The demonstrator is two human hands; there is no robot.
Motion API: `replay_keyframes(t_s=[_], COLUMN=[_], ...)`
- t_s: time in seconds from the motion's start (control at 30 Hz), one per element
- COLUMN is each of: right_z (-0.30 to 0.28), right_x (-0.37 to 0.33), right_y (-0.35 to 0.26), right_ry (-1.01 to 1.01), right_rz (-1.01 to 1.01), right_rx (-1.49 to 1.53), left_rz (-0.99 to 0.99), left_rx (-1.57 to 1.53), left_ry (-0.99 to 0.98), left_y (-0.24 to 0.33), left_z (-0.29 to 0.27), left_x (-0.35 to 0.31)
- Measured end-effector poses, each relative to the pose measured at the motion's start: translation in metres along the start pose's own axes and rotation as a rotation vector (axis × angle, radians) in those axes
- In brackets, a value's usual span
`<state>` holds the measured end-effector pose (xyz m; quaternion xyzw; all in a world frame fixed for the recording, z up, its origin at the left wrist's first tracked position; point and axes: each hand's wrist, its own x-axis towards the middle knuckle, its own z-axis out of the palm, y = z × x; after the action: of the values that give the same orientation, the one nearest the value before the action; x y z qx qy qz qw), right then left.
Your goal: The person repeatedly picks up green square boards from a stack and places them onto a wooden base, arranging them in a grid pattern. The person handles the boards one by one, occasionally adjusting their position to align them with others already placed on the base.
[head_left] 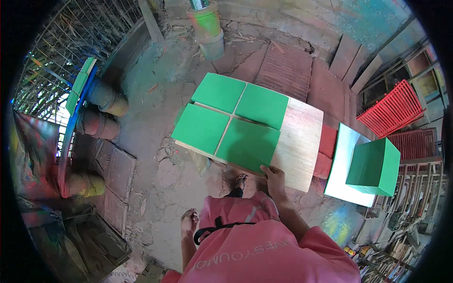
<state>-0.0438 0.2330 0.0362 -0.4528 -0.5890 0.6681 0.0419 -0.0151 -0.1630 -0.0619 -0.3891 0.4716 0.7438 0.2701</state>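
Several flat green square panels (250, 142) lie in two rows on a pale wooden board (297, 141), with narrow gaps between them. At the near right panel's front corner, my right hand (274, 179) pinches the edge, its thumb on the green face and its other fingers partly hidden. A shadow falls across that same panel. My left hand (189, 220) hangs low beside my body, away from the board, with its fingers curled and nothing visible in them.
On the right, a tall green stack (374, 167) stands on a white board (340, 165). Red slatted racks (392, 108) lean behind it. Stacked pots (206, 30) stand at the back. A blue-edged plank (75, 115) with green pieces rests on pots at left.
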Motion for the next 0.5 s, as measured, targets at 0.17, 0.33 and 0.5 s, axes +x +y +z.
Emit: replay_keyframes(t_s=[0.17, 0.33, 0.5], right_z=[0.002, -0.004, -0.014], right_x=[0.001, 0.013, 0.007], right_y=[0.003, 0.002, 0.006], right_ry=[0.047, 0.042, -0.021], right_rz=[-0.039, 0.122, -0.027], right_rx=[-0.196, -0.119, 0.027], left_rz=[0.003, 0.005, 0.038], left_rx=[0.081, 0.18, 0.184], left_ry=[-0.013, -0.005, -0.032], left_y=[-0.009, -0.018, -0.031], left_z=[-0.004, -0.004, -0.014], left_x=[0.008, 0.013, 0.021])
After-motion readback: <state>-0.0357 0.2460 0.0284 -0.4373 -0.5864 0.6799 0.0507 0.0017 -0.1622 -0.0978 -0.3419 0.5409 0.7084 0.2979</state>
